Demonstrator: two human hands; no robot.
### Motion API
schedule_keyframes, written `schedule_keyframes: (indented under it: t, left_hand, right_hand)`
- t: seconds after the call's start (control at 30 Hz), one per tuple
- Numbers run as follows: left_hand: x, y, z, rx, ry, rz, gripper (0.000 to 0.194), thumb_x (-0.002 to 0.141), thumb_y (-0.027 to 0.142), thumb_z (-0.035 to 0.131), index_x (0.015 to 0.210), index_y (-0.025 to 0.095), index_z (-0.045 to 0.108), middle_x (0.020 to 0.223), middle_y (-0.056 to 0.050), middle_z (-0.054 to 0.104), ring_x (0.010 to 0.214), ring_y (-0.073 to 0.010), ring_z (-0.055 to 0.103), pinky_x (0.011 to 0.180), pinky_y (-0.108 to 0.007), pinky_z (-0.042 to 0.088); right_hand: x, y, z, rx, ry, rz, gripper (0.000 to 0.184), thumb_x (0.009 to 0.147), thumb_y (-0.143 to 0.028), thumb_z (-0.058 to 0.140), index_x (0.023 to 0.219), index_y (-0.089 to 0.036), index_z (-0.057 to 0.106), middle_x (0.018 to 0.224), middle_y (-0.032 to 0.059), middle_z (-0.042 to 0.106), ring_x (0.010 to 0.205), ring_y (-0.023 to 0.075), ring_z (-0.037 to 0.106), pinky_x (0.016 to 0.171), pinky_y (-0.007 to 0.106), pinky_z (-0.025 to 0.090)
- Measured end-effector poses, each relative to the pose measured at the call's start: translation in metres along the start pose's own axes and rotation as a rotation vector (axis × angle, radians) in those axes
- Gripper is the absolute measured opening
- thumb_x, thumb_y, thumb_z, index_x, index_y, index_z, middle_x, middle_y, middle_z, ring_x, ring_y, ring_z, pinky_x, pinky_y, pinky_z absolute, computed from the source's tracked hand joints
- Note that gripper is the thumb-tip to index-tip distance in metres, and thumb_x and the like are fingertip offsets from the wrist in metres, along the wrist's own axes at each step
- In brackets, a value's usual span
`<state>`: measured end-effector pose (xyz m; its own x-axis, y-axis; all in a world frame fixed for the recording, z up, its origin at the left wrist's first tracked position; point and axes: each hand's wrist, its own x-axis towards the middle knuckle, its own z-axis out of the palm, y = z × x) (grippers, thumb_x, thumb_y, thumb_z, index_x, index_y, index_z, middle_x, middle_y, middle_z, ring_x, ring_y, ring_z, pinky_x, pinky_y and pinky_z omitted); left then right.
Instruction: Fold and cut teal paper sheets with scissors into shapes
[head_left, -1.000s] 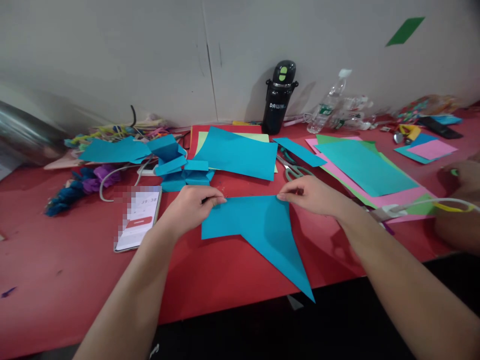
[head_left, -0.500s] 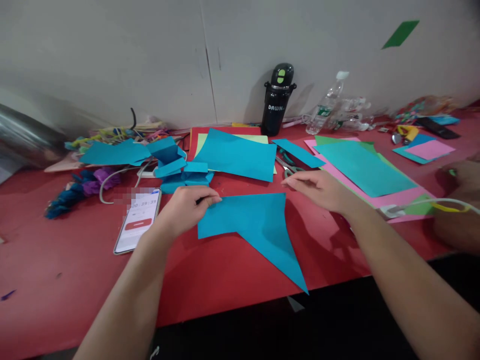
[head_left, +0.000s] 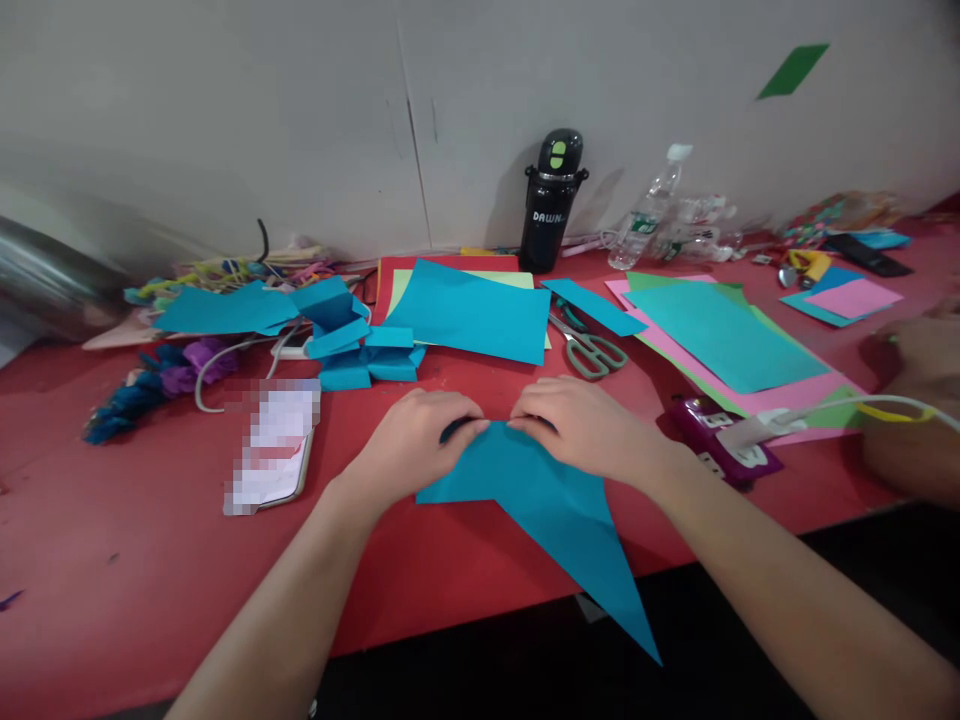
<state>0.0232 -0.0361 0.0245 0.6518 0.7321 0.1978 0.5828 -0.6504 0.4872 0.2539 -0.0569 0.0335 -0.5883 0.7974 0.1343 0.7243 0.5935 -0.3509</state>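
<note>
A blue sheet of paper (head_left: 551, 510), cut to an irregular shape with a long pointed tail, lies between my hands. Its tail reaches past the table's front edge. My left hand (head_left: 424, 435) pinches the far edge between thumb and fingers. Close beside it, my right hand (head_left: 574, 425) pinches the same edge a little to the right. The paper's far corners are hidden under the hands. Beyond the right hand lie grey-handled scissors (head_left: 592, 355), partly under a blue paper strip (head_left: 596, 305). Folded blue paper pieces (head_left: 364, 350) sit past the left hand.
A phone (head_left: 277, 445) lies left of my forearm. A purple power strip (head_left: 720, 440) with a white plug is at right, near another person's arm (head_left: 919, 400). Coloured sheets (head_left: 735, 335), a black bottle (head_left: 551, 205) and a plastic bottle (head_left: 649, 215) stand or lie farther back.
My right hand has moved left and taken hold of the paper's far edge. Both hands and the paper have come nearer to me, and the paper's tail now overhangs the table edge further.
</note>
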Motion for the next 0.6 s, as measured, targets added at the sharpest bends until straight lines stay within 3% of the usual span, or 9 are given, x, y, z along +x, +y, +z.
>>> schedule_keyframes:
  t: [0.13, 0.3, 0.6]
  left_hand:
    - [0.003, 0.003, 0.008, -0.078, -0.027, 0.013, 0.020, 0.099, 0.025, 0.051, 0.093, 0.020, 0.069, 0.095, -0.004, 0.075, 0.086, -0.0196, 0.067, 0.075, -0.031, 0.047]
    - [0.002, 0.002, 0.007, -0.124, 0.033, -0.001, 0.015, 0.097, 0.024, 0.056, 0.092, 0.021, 0.070, 0.092, -0.001, 0.075, 0.083, -0.0173, 0.067, 0.073, -0.028, 0.047]
    - [-0.005, -0.022, -0.013, -0.152, -0.017, -0.092, 0.020, 0.097, 0.032, 0.056, 0.092, 0.024, 0.074, 0.095, 0.001, 0.077, 0.087, -0.0166, 0.070, 0.073, -0.025, 0.049]
  right_hand:
    - [0.002, -0.002, 0.002, -0.007, -0.004, -0.021, 0.023, 0.102, -0.031, 0.051, 0.090, -0.018, 0.067, 0.093, 0.0063, 0.072, 0.089, 0.0225, 0.063, 0.077, 0.036, 0.045]
    - [-0.001, 0.002, -0.003, 0.064, -0.004, 0.013, 0.020, 0.100, -0.032, 0.054, 0.092, -0.021, 0.069, 0.094, 0.0039, 0.073, 0.089, 0.0213, 0.064, 0.073, 0.034, 0.043]
    - [-0.013, 0.035, -0.016, 0.196, 0.053, 0.214, 0.035, 0.091, -0.046, 0.065, 0.067, -0.021, 0.064, 0.070, -0.0004, 0.069, 0.067, 0.0156, 0.059, 0.061, 0.031, 0.038]
